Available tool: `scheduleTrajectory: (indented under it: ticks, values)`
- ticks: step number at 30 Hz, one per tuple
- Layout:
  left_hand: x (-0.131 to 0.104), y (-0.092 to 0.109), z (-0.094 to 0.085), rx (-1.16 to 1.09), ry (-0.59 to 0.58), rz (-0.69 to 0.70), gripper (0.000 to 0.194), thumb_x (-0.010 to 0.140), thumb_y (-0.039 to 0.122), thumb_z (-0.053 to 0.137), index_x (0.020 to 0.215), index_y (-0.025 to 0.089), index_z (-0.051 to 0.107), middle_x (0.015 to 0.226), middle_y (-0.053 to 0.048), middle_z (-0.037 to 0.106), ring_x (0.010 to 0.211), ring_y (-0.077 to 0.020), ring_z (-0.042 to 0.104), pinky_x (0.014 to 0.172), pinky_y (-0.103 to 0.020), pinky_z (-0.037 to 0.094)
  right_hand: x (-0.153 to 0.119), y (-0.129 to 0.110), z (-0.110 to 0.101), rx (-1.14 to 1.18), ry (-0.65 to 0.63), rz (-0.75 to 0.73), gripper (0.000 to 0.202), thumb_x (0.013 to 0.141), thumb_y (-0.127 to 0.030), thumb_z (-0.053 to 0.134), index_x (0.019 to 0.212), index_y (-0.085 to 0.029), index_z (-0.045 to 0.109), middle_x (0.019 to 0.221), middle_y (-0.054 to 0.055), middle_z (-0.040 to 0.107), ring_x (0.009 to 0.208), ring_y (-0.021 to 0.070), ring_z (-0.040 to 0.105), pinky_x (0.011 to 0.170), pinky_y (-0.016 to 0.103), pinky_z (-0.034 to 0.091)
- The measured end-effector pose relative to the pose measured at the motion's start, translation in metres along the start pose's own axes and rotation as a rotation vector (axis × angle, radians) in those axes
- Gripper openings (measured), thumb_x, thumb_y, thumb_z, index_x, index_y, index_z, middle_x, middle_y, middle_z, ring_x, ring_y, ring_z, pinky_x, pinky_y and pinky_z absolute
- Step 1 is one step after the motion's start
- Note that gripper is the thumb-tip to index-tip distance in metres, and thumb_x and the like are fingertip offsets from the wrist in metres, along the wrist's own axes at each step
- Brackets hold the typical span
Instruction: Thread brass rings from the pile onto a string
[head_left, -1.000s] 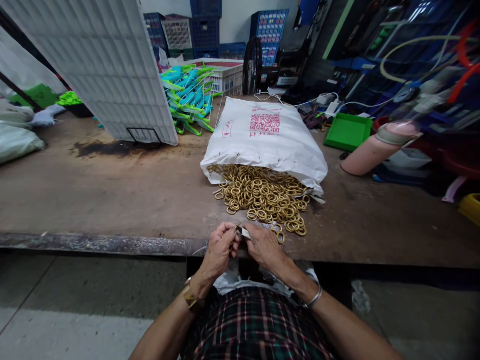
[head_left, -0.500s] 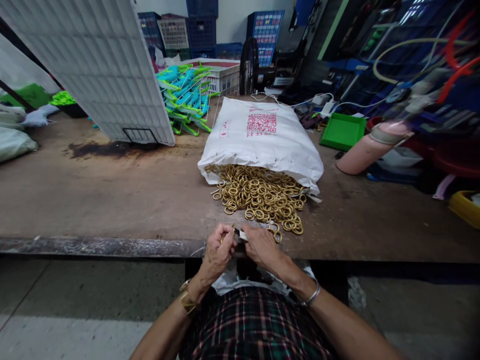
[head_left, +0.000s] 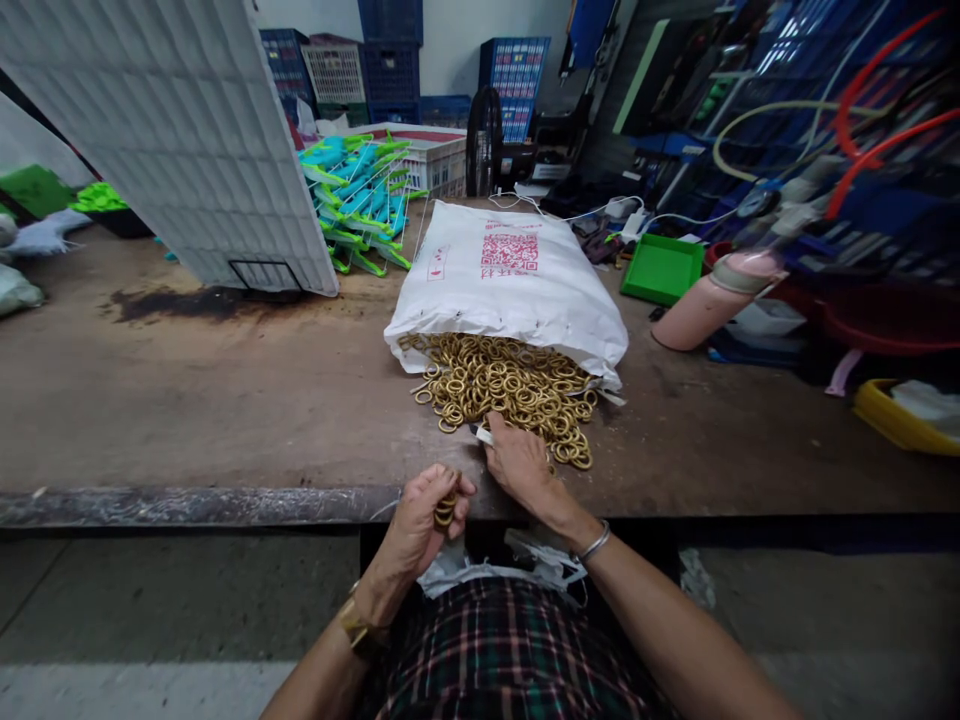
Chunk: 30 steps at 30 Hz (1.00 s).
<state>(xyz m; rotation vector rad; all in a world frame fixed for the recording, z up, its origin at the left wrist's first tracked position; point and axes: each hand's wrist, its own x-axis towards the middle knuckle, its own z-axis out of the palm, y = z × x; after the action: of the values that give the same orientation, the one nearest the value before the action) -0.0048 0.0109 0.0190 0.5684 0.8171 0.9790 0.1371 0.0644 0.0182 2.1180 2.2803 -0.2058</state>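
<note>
Your left hand (head_left: 424,508) is curled around a few gold-coloured rings (head_left: 445,512); your right hand (head_left: 523,463) is pinched on a slim white piece (head_left: 484,437) with a dark end, too small to identify. The two hands are apart, the right farther forward, by the near edge of the ring pile (head_left: 510,385). Your held rings sit in the left fingers, by the near edge of the tabletop (head_left: 225,400).

Handling, judged by look: rings light, stiff, hard to break. Smooth and rounded, so probably slippery; a loose handful could spill. Best hold for you: thumb and forefinger across the outer rim.

Materials: dull gold sheen; metal or coated plastic, cannot tell. Ahead of both hands, a soft white sack (head_left: 506,300), creased, red-printed, its mouth facing you. Brown tabletop, scuffed. Far ahead-left of your left hand, a ribbed white panel (head_left: 187,130), tilted. Ahead-right of your right hand, a shallow green tray (head_left: 664,268), smooth, stiff-looking.
</note>
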Motion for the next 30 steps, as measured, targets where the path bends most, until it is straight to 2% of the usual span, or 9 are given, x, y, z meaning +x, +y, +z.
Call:
scheduleTrajectory:
  ticks: [4,7,10,13,17,20,23,30]
  values:
    - [0.000,0.000,-0.003,-0.045,0.005,0.004,0.027,0.071,0.038,0.062,0.072,0.015,0.049,0.073,-0.001,0.057,0.048,-0.0053,0.045,0.037,-0.016,0.030,0.003,0.000,0.001,-0.017,-0.004,0.019,0.019,0.083,-0.019,0.038,0.101,-0.016,0.045,0.078,0.010,0.066,0.071,0.0235,0.064,0.058,0.027,0.037]
    - [0.002,0.001,-0.005,-0.105,-0.010,-0.025,0.024,0.071,0.034,0.063,0.082,0.017,0.049,0.071,0.000,0.056,0.048,-0.0065,0.046,0.038,-0.016,0.031,0.002,0.000,0.000,-0.001,0.013,0.011,0.020,0.084,-0.021,0.038,0.102,-0.016,0.044,0.077,0.010,0.066,0.070,0.0231,0.064,0.056,0.027,0.036]
    - [0.004,0.002,-0.008,-0.161,-0.020,-0.088,0.030,0.068,0.029,0.065,0.092,0.018,0.050,0.071,0.001,0.056,0.052,-0.0071,0.049,0.039,-0.015,0.031,0.001,0.001,-0.001,0.008,0.014,0.032,0.022,0.083,-0.021,0.040,0.104,-0.016,0.044,0.078,0.010,0.066,0.070,0.0217,0.063,0.057,0.026,0.035]
    - [0.007,0.003,-0.010,-0.208,-0.001,-0.108,0.026,0.065,0.029,0.068,0.081,0.015,0.052,0.071,0.000,0.055,0.057,-0.0080,0.052,0.041,-0.014,0.032,0.000,0.004,0.001,0.047,0.015,0.051,0.021,0.082,-0.018,0.041,0.102,-0.017,0.046,0.079,0.008,0.065,0.070,0.0196,0.062,0.058,0.025,0.034]
    - [0.012,0.003,-0.012,-0.247,0.041,-0.094,0.024,0.065,0.028,0.069,0.071,0.015,0.050,0.070,-0.001,0.055,0.061,-0.0090,0.054,0.040,-0.014,0.031,-0.005,0.009,0.006,0.236,0.102,-0.053,0.020,0.081,-0.018,0.041,0.100,-0.018,0.049,0.078,0.006,0.064,0.070,0.0173,0.060,0.060,0.024,0.033]
    - [0.015,0.004,-0.010,-0.253,0.062,-0.087,0.025,0.063,0.025,0.070,0.071,0.015,0.049,0.070,0.000,0.055,0.060,-0.0088,0.055,0.039,-0.014,0.032,-0.011,0.009,0.006,0.442,0.153,-0.112,0.015,0.082,-0.024,0.041,0.092,-0.019,0.050,0.075,0.004,0.061,0.068,0.0163,0.057,0.061,0.023,0.034]
    - [0.017,0.004,-0.007,-0.232,0.096,-0.076,0.027,0.061,0.024,0.071,0.075,0.014,0.050,0.066,0.001,0.054,0.055,-0.0072,0.052,0.038,-0.013,0.031,-0.018,0.006,0.005,0.606,0.149,-0.166,0.015,0.083,-0.030,0.040,0.086,-0.019,0.050,0.072,0.002,0.059,0.064,0.0150,0.054,0.060,0.023,0.035]
    - [0.016,-0.001,0.003,-0.011,0.144,-0.004,0.039,0.065,0.042,0.067,0.091,0.015,0.054,0.058,0.005,0.050,0.043,-0.0049,0.044,0.036,-0.015,0.030,-0.025,0.002,0.010,0.701,0.153,-0.242,0.013,0.083,-0.029,0.041,0.087,-0.020,0.049,0.074,0.002,0.057,0.068,0.0147,0.053,0.063,0.024,0.036]
